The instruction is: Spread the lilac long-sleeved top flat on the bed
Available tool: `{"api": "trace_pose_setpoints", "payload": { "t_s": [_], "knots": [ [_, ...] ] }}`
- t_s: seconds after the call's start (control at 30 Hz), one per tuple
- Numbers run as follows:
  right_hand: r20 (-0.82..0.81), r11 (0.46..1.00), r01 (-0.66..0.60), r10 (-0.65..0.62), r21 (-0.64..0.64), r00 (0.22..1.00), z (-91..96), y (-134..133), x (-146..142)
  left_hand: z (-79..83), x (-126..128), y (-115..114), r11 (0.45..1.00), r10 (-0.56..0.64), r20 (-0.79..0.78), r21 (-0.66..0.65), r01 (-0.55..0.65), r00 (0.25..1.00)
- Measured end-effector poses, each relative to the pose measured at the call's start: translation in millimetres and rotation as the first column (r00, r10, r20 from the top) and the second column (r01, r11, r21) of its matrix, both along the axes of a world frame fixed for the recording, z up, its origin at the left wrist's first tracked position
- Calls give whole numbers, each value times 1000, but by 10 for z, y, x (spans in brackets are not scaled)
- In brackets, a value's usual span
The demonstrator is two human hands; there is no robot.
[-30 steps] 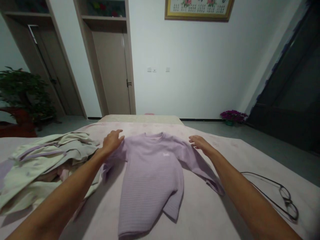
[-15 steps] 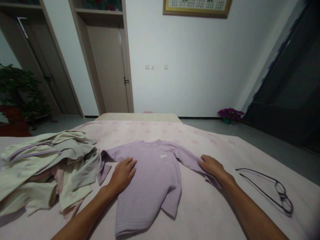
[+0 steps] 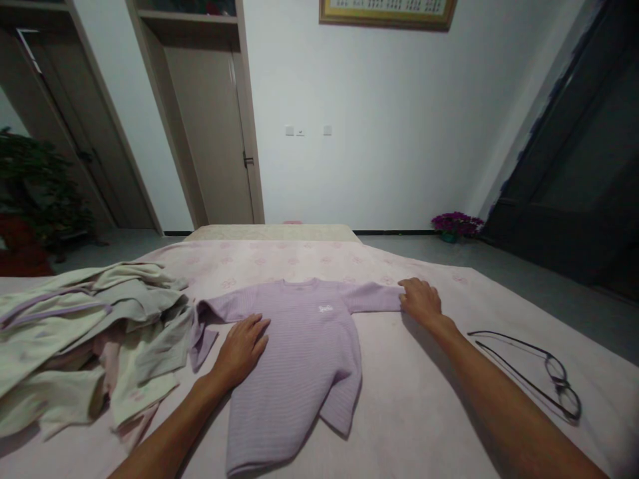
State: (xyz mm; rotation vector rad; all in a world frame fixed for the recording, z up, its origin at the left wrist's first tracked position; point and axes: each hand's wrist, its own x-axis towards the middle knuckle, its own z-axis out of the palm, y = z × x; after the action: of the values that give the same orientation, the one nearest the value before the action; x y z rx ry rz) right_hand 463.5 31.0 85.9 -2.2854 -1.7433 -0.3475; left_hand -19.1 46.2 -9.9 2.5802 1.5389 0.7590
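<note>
A lilac striped long-sleeved shirt [image 3: 294,359] lies front up on the pink bedspread, with small white lettering on its chest. Its left-hand sleeve bends down at the elbow, and the hem's right corner is folded up. My left hand [image 3: 245,342] rests on the shirt's left side, fingers spread and flat. At the end of the other sleeve [image 3: 374,297], my right hand [image 3: 420,301] has its fingers closed on the cuff, which they partly hide. That sleeve stretches straight out to the right.
A loose heap of pale green, grey and pink clothes [image 3: 120,319] lies on the left, close to the bent sleeve. Black-framed glasses [image 3: 559,386] with open temples lie to the right of my right forearm. The bedspread [image 3: 414,412] covers the whole surface.
My right hand has moved up and away from me with the cuff, so the sleeve that sloped down now runs nearly level. My left hand stays on the shirt.
</note>
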Motion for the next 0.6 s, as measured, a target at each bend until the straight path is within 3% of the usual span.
{"api": "trace_pose_setpoints", "payload": {
  "t_s": [0.03,0.1,0.2,0.23,0.3,0.33,0.4,0.53,0.6],
  "knots": [
    [-64,990,-135,138,37,988,-58,-71,-165,1,-1,1,1000,0,6,-1,0,1000],
    [-191,899,-421,437,119,879,-124,-266,-554,4,-1,-1,1000,1,26,-9,-1,1000],
    [-353,686,-715,707,133,613,-88,-661,-1144,34,-5,-35,1000,-14,85,-24,16,996],
    [-392,582,-810,763,71,514,-59,-799,-1307,59,-11,-55,1000,-18,117,-18,20,993],
    [-416,396,-918,833,-10,364,-16,-1050,-1554,141,-42,-95,999,-5,199,35,-2,980],
    [-413,341,-940,852,-32,323,-11,-1151,-1636,199,-73,-109,997,11,249,76,-31,968],
    [-384,322,-945,866,-65,321,-38,-1290,-1729,340,-176,-102,982,58,363,146,-118,930],
    [-367,450,-890,818,-73,443,-83,-1334,-1698,617,-569,83,934,238,537,102,-342,809],
    [-491,467,-884,764,-29,419,-26,-1283,-1585,686,-821,218,916,328,568,5,-402,754]
  ]
}}
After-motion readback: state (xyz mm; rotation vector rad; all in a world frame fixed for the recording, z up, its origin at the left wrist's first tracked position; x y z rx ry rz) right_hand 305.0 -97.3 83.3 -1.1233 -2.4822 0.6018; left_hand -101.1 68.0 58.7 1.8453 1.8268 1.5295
